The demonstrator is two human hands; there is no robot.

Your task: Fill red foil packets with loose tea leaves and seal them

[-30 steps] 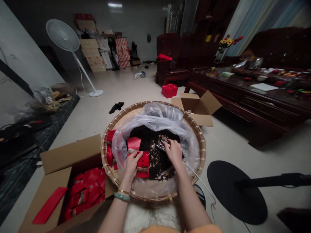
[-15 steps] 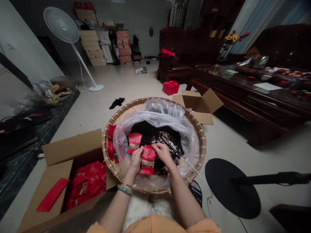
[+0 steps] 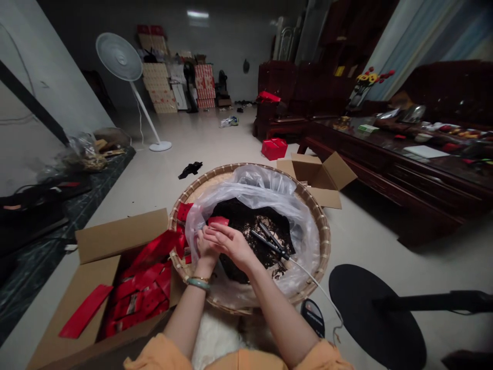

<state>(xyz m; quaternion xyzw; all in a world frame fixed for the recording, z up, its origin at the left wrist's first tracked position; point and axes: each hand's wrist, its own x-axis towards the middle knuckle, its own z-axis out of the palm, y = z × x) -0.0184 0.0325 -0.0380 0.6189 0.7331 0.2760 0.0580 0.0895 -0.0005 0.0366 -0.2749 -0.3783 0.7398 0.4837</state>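
Note:
My right hand [image 3: 233, 246] reaches across to the left over the basket, its fingers stretched out with nothing seen in them. Beside and partly behind it is my left hand [image 3: 206, 249], whose fingers are mostly hidden. Just beyond both hands, part of a red packet [image 3: 219, 220] shows inside a clear plastic bag [image 3: 304, 231]. Dark, stringy dried leaves [image 3: 239, 213] fill the bag, which lies in a round woven basket [image 3: 325, 241]. On the leaves rests a black tong-shaped heat sealer [image 3: 271, 241] with a white cord. A blurred red packet [image 3: 154, 252] is at the box's inner side.
An open cardboard box [image 3: 123, 226] full of red packets [image 3: 142, 293] stands at left, one packet [image 3: 85, 311] on its flap. Other packets [image 3: 185, 210] lie along the basket's left rim. A black round stand base [image 3: 370, 313] is at right; another open box [image 3: 327, 174] is behind the basket.
The red packet held between both hands has left them, and a blurred one now shows at the left box. My right hand has moved left to my left hand. The view has tilted up slightly.

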